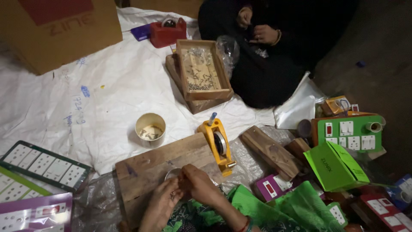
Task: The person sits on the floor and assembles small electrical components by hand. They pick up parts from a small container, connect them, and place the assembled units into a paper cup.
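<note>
My left hand (159, 207) and my right hand (200, 184) meet over a wooden board (146, 169) at the bottom centre. Their fingertips pinch a small shiny metal part (173, 196) between them; what kind of part it is I cannot tell. A small round clear or metal dish (171, 173) lies on the board just beyond my fingers. A yellow tape dispenser (219, 144) stands at the board's right edge, close to my right hand. A round tin cup (150, 128) with small pieces in it stands beyond the board.
Another person in black (274, 47) sits at the top right, hands together. A wooden tray of screws (201, 71), a red tape dispenser (168, 32) and a cardboard box (60, 30) lie farther off. Switch plates (43, 163) lie left; a wooden block (270, 152), green switchboard (349, 133) and green box (334, 165) right.
</note>
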Tool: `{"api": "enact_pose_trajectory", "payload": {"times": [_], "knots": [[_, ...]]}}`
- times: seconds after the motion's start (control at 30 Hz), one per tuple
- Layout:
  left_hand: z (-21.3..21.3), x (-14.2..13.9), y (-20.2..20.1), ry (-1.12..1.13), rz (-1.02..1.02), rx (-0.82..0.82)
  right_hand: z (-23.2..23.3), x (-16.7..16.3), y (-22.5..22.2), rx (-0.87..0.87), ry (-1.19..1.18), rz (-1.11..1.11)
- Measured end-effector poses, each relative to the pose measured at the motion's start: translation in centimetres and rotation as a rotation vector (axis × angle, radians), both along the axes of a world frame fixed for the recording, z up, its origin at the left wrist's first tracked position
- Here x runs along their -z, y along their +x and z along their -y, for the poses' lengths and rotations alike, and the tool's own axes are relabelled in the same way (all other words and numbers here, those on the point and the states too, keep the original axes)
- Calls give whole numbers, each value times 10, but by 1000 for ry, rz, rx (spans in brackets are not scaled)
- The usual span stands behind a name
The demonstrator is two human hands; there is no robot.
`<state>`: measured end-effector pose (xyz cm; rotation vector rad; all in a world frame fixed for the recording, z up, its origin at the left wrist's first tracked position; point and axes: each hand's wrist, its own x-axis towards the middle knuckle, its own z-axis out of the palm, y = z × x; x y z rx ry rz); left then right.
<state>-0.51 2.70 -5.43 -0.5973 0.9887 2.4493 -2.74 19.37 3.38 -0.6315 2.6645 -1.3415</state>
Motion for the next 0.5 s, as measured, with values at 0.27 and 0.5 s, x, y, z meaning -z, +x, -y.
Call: {"api": "enact_pose_trajectory", "payload": {"times": [0.27,0.5], "knots": [[1,10,-14,-323,-137,235,-1,-12,-2,29,-62,88],[3,11,-14,-577,-305,241,-2,3,1,23,-166,-53]]}}
